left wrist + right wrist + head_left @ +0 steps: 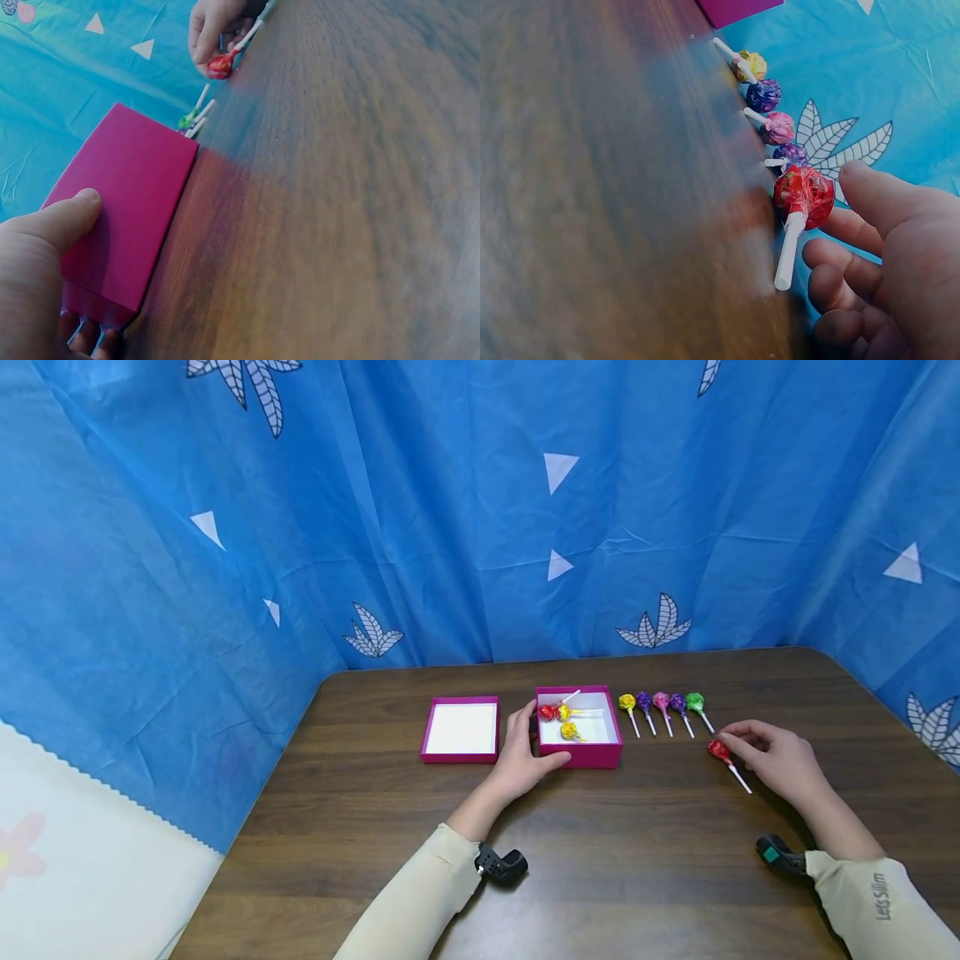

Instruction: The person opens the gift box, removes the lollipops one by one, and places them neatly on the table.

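My left hand (522,758) grips the magenta box (592,757) at its near left corner, thumb on the front wall and fingers along the left side. The open box has a white inside where one red lollipop (548,712) and two yellow lollipops (570,731) lie. Over on the right, my right hand (780,762) has thumb and fingertips at the wrapped head of another red lollipop (804,196). This lollipop's white stick points toward the near side. In the right wrist view its other fingers are curled beneath the thumb.
Right of the box, a row of lollipops includes a yellow one (627,702), two purple ones (678,703), a pink one (661,701) and a green one (695,702). The box lid (497,758) lies left of the box, white inside up. A blue curtain (450,527) hangs behind the wooden table (600,852).
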